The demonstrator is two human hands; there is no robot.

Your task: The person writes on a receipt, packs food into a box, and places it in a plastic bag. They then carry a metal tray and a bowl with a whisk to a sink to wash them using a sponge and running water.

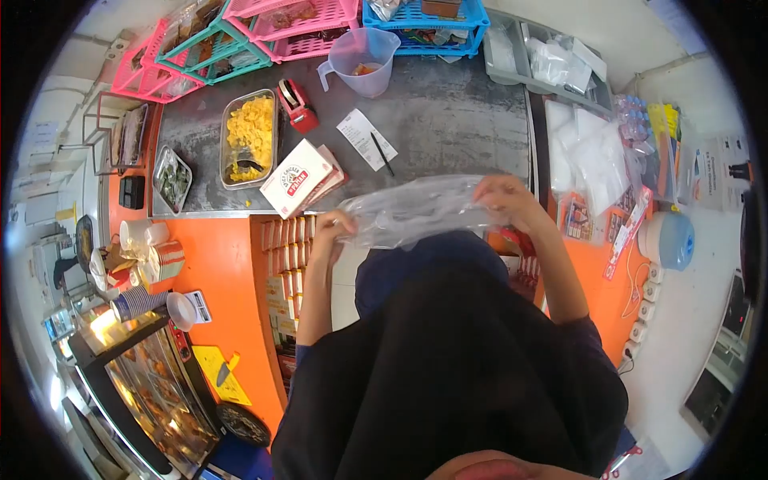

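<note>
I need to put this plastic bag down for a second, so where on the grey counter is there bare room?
The widest bare patch of the grey counter lies right of the receipt and pen, below the measuring jug. The left side is crowded: tray of yellow food, tape dispenser, white box. Both hands, left and right, hold the plastic bag.

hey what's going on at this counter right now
A person stands at a grey counter holding a clear plastic bag stretched between both hands, the left hand at one end and the right hand at the other. On the counter ahead lie a red and white box, a metal tray of yellow food, a receipt with a pen, and a plastic jug.
</note>
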